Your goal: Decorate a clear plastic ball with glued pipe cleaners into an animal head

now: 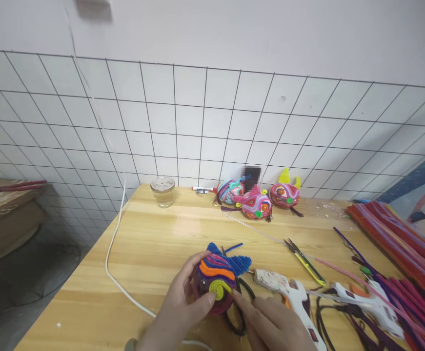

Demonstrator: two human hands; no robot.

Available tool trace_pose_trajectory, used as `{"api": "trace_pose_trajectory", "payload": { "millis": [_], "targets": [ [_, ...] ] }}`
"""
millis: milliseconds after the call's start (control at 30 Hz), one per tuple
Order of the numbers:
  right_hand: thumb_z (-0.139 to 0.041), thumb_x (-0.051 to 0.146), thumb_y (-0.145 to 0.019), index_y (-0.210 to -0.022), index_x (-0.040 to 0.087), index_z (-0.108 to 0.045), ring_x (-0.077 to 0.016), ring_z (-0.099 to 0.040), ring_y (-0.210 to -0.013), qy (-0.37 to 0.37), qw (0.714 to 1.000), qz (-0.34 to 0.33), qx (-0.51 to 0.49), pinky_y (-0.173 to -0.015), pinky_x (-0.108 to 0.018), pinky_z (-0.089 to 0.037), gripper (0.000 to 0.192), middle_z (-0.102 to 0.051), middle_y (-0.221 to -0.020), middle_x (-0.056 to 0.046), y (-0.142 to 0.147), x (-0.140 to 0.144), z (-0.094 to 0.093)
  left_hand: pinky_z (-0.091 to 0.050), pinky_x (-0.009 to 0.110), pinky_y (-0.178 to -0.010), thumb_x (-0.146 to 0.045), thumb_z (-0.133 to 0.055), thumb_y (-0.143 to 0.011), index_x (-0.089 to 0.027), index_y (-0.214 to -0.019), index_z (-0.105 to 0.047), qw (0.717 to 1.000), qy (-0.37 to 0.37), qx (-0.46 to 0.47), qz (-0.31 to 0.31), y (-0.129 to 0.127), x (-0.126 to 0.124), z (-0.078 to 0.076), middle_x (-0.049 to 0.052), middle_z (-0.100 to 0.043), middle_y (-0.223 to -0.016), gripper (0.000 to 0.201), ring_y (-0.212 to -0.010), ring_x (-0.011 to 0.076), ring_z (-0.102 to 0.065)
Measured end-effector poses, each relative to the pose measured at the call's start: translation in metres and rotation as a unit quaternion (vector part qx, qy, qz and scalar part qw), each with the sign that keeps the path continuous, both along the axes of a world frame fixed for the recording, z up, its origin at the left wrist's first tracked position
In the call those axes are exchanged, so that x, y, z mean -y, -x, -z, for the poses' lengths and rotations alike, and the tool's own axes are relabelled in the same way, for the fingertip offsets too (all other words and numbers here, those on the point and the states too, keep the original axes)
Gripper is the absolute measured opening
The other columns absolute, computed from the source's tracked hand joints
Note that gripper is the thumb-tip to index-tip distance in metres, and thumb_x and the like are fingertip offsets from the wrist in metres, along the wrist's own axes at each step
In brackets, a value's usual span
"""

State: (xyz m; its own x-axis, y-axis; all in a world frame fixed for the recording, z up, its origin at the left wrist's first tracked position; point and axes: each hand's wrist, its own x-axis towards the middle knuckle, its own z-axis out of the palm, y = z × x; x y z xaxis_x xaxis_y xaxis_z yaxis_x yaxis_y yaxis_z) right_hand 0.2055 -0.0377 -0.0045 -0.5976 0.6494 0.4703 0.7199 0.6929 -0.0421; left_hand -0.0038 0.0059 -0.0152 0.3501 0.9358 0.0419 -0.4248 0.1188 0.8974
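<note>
My left hand (188,302) is wrapped round a dark, shiny round ornament (201,282) near the table's front edge, its thumb on a yellow-green pipe cleaner (216,291) coiled into a spiral. Orange, purple and pink pipe cleaner bands cover the top, and two blue fins (238,264) stick out behind. At the loose end of the yellow-green pipe cleaner are the fingers of my right hand (267,317), closed on it; its thumb is hidden. A pair of black-handled scissors (238,321) lies partly hidden behind the hands.
Two white glue guns (289,287) (373,302) lie at the right with cords. Beyond them are yellow thread snips (305,263) and bundled pipe cleaners (398,243). Several finished ornaments (256,204), a marker (203,189) and a glass cup (163,192) line the wall. A white cable (115,234) crosses the left.
</note>
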Motion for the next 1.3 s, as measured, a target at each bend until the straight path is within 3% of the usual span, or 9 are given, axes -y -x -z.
{"api": "trace_pose_trajectory", "payload": {
  "millis": [233,533,700,867,1067,1200,1300],
  "targets": [
    [-0.045,0.006,-0.088,-0.133,0.009,-0.05,-0.014,-0.062,-0.053,-0.006,0.999,0.013,-0.051,-0.052,-0.02,-0.051,0.045,-0.063,-0.064,-0.004,0.009,0.002,0.014,-0.048,0.033,-0.094,-0.022,-0.073,-0.075,-0.024,-0.122,-0.056,0.999,0.008,0.018,-0.032,-0.003,0.0,0.002,0.01,-0.064,-0.124,0.05,-0.112,0.0247,-0.06],
    [-0.047,0.005,-0.089,-0.121,0.005,-0.059,-0.0119,-0.056,-0.045,-0.026,0.996,0.02,-0.086,-0.043,-0.019,-0.044,0.034,-0.057,-0.056,-0.001,0.022,0.002,0.01,-0.047,0.035,-0.096,-0.026,-0.075,-0.072,-0.022,-0.12,-0.056,0.998,0.027,0.023,-0.052,-0.006,0.001,-0.003,0.012,-0.065,-0.122,0.051,-0.113,0.0264,-0.059],
    [-0.048,0.006,-0.089,-0.121,0.007,-0.059,-0.0112,-0.056,-0.044,-0.03,0.993,0.028,-0.107,-0.043,-0.019,-0.043,0.034,-0.057,-0.055,0.0,0.024,0.003,0.013,-0.048,0.033,-0.094,-0.022,-0.072,-0.075,-0.024,-0.123,-0.054,0.997,0.024,0.05,-0.056,-0.006,0.002,0.005,0.011,-0.064,-0.124,0.051,-0.113,0.0251,-0.06],
    [-0.046,0.008,-0.089,-0.12,0.012,-0.059,-0.011,-0.056,-0.043,-0.055,0.985,0.048,-0.155,-0.044,-0.019,-0.044,0.034,-0.06,-0.057,-0.001,0.03,0.001,0.026,-0.05,0.033,-0.092,-0.022,-0.076,-0.07,-0.024,-0.123,-0.056,0.991,0.041,0.062,-0.11,-0.013,0.003,0.009,0.012,-0.063,-0.126,0.056,-0.114,0.027,-0.059],
    [-0.048,0.008,-0.088,-0.119,0.012,-0.059,-0.0121,-0.055,-0.044,-0.064,0.981,0.054,-0.173,-0.044,-0.021,-0.043,0.033,-0.06,-0.056,0.0,0.034,-0.002,0.03,-0.051,0.037,-0.091,-0.03,-0.08,-0.063,-0.019,-0.114,-0.063,0.983,0.063,0.054,-0.165,-0.023,0.005,0.0,0.014,-0.069,-0.115,0.055,-0.107,0.0302,-0.063],
    [-0.051,0.004,-0.086,-0.124,0.011,-0.054,-0.0131,-0.06,-0.053,-0.046,0.985,0.016,-0.166,-0.055,-0.024,-0.051,0.039,-0.065,-0.062,-0.002,0.032,-0.004,0.028,-0.051,0.037,-0.09,-0.031,-0.081,-0.061,-0.018,-0.111,-0.064,0.976,0.079,0.057,-0.195,-0.027,0.007,-0.004,0.015,-0.069,-0.114,0.054,-0.106,0.0306,-0.064],
    [-0.048,0.004,-0.086,-0.124,0.013,-0.054,-0.0113,-0.062,-0.055,-0.039,0.981,0.024,-0.187,-0.082,-0.033,-0.054,0.039,-0.065,-0.064,0.0,0.036,-0.005,0.03,-0.05,0.036,-0.091,-0.03,-0.082,-0.06,-0.019,-0.111,-0.064,0.971,0.091,0.068,-0.212,-0.029,0.008,-0.003,0.014,-0.069,-0.116,0.055,-0.107,0.0298,-0.063]
  ]
}}
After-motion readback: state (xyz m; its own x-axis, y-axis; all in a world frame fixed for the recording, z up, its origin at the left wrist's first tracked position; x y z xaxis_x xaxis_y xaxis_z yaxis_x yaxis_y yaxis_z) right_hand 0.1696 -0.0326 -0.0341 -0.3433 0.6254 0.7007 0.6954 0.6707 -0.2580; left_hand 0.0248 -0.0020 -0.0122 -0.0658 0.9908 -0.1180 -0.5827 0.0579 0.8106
